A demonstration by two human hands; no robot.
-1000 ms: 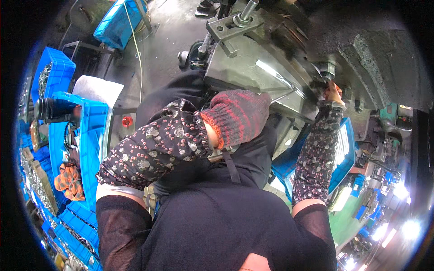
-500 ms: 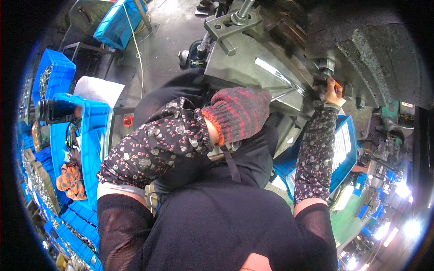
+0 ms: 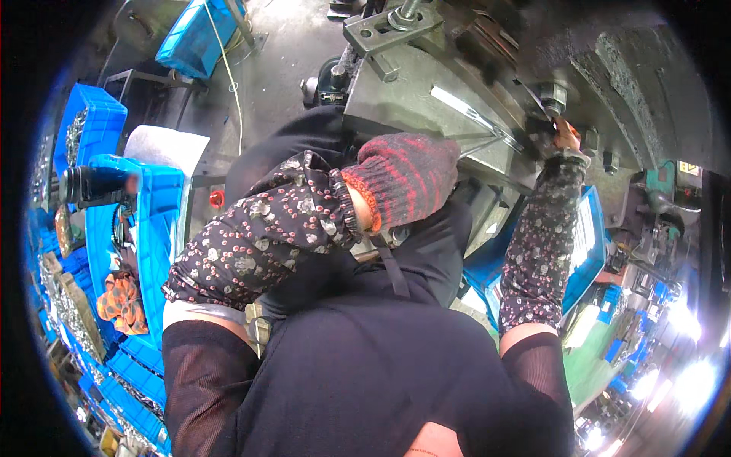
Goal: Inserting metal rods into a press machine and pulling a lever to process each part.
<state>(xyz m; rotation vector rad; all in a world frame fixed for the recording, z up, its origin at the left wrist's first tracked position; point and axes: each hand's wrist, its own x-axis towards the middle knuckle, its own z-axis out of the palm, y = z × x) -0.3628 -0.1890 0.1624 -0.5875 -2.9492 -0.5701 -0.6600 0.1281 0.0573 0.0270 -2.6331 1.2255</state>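
Note:
My left hand [image 3: 407, 179], in a red and black knit glove, is curled in front of my lap. Its fingers are mostly hidden. From the glove's far end a thin metal rod [image 3: 481, 148] reaches over a grey metal plate [image 3: 396, 95]. A long pale metal strip [image 3: 454, 105] lies on that plate. My bare right hand [image 3: 565, 137] is at the dark machine on the right, just below a large bolt head [image 3: 553, 97]. Its fingers are closed, and a thin metal strip [image 3: 531, 92] seems to run up and left from them.
A clamp bar with a bolt [image 3: 388, 34] sits on the plate's far edge. Under my right forearm stands a blue crate [image 3: 596, 228] of pale flat pieces. Several blue crates [image 3: 156, 221] stand at my left, one with an orange checked cloth [image 3: 122, 305]. The heavy machine [image 3: 647, 91] overhangs the right.
My right hand has risen slightly toward the bolt head, and a thin strip now shows beside its fingers. The left hand has barely moved. The view has shifted a little.

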